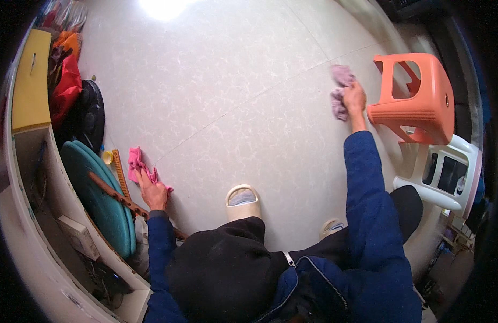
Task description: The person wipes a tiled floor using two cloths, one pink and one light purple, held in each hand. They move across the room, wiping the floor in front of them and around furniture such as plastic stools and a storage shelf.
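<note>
My left hand (pixel 153 194) presses a bright pink cloth (pixel 136 161) onto the pale marbled floor (pixel 216 93), at the left beside a brown slotted strip. Out to the right, my right hand (pixel 354 99) grips a mauve cloth (pixel 340 104), bunched in two lobes on the floor. The right hand and its cloth look slightly blurred. An orange plastic stool (pixel 434 89) lies tipped over just right of that hand. Between and below the hands, a cream slipper (pixel 244 208) is on one of my feet.
A white plastic stool (pixel 454 169) lies behind the orange one. Along the left stand teal round boards (pixel 91 194), a brown studded strip (pixel 111 191), a yellow tape roll (pixel 107 157), a black round object (pixel 91 117), a red bag (pixel 69 87) and a cabinet with a yellow drawer front (pixel 31 89).
</note>
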{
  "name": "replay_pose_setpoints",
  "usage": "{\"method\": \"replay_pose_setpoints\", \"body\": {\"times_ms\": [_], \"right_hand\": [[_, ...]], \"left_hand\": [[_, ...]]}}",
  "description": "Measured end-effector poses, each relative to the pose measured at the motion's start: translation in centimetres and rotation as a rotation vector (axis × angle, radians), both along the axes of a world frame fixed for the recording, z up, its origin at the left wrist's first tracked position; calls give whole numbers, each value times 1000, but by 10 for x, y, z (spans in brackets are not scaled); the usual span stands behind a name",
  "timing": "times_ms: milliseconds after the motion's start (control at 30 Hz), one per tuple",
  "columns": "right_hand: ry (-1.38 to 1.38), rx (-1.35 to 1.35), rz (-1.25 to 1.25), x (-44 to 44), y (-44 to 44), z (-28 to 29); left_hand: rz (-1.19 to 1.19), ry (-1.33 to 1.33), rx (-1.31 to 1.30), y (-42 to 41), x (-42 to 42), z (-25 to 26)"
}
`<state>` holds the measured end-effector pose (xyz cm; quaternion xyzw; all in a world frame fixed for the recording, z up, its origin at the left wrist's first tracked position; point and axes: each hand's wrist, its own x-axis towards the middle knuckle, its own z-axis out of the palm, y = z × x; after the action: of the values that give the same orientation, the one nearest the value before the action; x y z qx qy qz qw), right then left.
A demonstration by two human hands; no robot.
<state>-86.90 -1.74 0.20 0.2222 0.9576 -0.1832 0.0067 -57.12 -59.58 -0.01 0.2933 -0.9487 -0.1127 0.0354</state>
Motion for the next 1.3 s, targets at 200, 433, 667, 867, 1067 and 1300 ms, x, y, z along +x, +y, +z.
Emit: {"method": "replay_pose_setpoints", "body": {"times_ms": [200, 433, 667, 867, 1067, 1300], "right_hand": [[222, -127, 335, 17, -109, -28], [26, -292, 819, 69, -248, -1], [-150, -449, -192, -11, -62, 53], [148, -3, 191, -33, -92, -25], [-72, -250, 888, 36, -304, 4], [-108, -356, 161, -38, -145, 39]], "left_hand": [[-364, 176, 239, 92, -67, -3], [-497, 53, 413, 164, -118, 9], [-54, 0, 64, 0, -14, 12], [-328, 75, 202, 57, -81, -15], [-422, -61, 392, 170, -173, 14], [-199, -21, -28, 1, -114, -5]]}}
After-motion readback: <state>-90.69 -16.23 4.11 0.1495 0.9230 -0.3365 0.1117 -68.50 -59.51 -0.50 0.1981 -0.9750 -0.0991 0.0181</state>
